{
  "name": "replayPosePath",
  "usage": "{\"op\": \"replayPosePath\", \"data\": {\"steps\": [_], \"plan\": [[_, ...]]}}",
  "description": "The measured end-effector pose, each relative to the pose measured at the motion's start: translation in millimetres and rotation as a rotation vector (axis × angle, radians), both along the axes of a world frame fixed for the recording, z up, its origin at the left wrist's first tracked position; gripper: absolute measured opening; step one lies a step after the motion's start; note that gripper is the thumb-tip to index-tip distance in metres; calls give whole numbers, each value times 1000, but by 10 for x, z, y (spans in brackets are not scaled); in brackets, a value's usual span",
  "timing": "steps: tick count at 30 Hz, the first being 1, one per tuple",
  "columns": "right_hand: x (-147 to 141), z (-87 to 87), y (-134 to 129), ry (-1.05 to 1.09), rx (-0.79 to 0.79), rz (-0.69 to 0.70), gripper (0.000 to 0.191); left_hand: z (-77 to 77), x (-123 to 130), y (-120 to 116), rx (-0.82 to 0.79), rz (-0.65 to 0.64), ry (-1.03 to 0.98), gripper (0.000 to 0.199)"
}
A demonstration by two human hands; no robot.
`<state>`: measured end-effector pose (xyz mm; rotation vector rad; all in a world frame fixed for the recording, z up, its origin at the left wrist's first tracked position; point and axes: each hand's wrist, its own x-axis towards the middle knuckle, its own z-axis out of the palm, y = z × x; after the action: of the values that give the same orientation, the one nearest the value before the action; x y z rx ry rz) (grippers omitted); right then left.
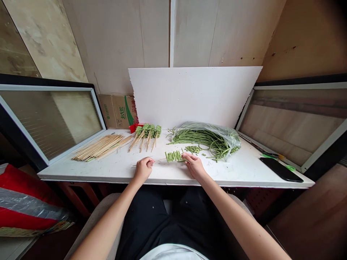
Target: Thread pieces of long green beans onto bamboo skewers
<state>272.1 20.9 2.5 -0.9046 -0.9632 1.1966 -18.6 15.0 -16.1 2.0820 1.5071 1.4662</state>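
Note:
My left hand is closed around the bare end of a thin wooden skewer, low over the front of the table. Several short pieces of green bean sit side by side across the skewer. At the skewer's other end, my right hand pinches the green bean at the row's right side with thumb and fingers. Behind that hand lies a small pile of cut bean bits. Long green beans stick out of a clear plastic bag at the back right.
Bare skewers lie in a heap at the left. Finished bean skewers are stacked at the back beside a cardboard box. A black phone lies at the right edge. A white board stands behind the white table.

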Motion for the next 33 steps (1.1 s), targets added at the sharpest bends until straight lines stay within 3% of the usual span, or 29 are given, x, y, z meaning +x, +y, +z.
{"op": "replayPosePath", "data": {"steps": [10, 25, 33], "plan": [[9, 5, 1, 42, 6, 6, 42, -12, 32, 0, 25, 12, -16, 21], [-8, -59, 51, -58, 30, -5, 38, -32, 79, -21, 33, -1, -14, 20], [-21, -41, 27, -88, 63, -41, 47, -39, 117, -18, 41, -5, -23, 19]]}}
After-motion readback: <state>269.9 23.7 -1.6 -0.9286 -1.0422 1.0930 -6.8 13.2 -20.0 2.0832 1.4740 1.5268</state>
